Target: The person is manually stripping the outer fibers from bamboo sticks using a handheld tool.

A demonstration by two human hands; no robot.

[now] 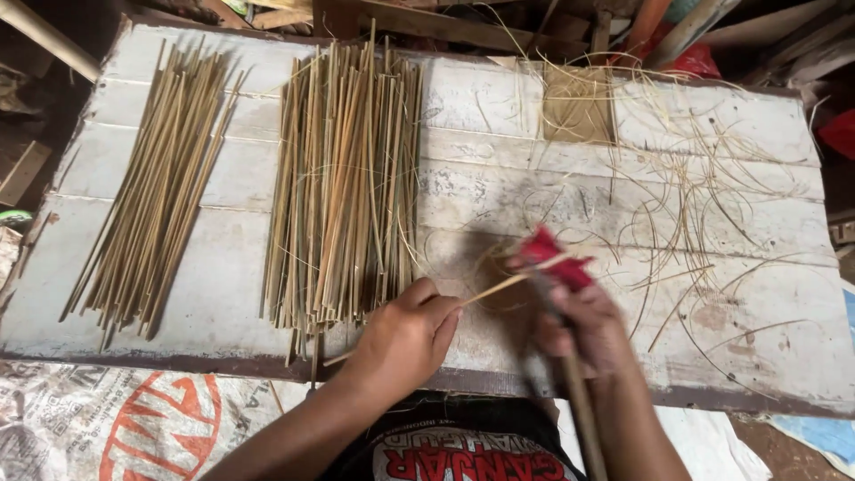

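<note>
On the white wooden board [499, 169] lie two heaps of thin bamboo sticks. One heap [158, 187] is far to the left side, fanned out a little. The other, bigger heap [343, 187] is in the middle, just above the left hand [405, 343]. The left hand has its fingers curled shut around one thin bamboo stick [494, 287]. This stick slants up to the right, over the board, toward the right hand [583, 330]. The right hand is blurry. Its fingers are wrapped around a long tool with a wooden handle [583, 419], and something red [554, 258] sits near its top. The blade part is too blurry to see well. Curly thin shavings [704, 196] are spread over the right half of the board. A small tan square piece [577, 105] lies near the top edge. A printed sack [134, 428] lies below the board on the left.
</note>
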